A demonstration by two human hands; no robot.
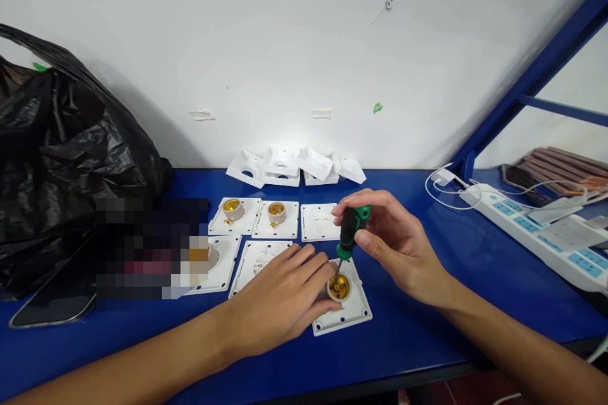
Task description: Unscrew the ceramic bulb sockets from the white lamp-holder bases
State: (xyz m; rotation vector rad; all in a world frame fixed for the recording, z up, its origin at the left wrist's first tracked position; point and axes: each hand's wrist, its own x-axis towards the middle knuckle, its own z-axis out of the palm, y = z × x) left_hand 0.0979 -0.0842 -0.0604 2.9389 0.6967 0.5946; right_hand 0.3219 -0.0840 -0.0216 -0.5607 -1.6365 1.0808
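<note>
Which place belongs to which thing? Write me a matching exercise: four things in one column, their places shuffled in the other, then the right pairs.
Things
1. Screwdriver
2. Power strip
3. Black plastic bag
4. White box-like covers

Places
A. At the back of the blue table, near the wall
B. At the far left of the view
C. In the right hand, its tip down in a round lamp holder
D. On the right side of the table, among white cables

Right pairs: 1-C, 2-D, 3-B, 4-A
</note>
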